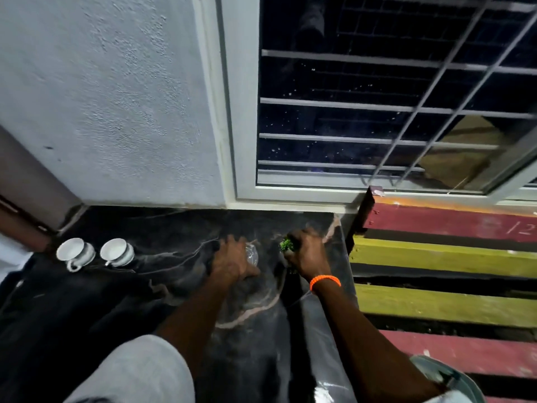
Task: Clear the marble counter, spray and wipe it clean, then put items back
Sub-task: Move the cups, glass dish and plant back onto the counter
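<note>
My left hand covers most of a clear glass thing on the counter; I cannot tell what it is or whether my fingers grip it. My right hand hides all but the green top of a small plant, so its pot is unseen. Both hands are motion-blurred. A pale round object at the lower right is cut off by the frame edge. The window glass is too dark to see through.
</note>
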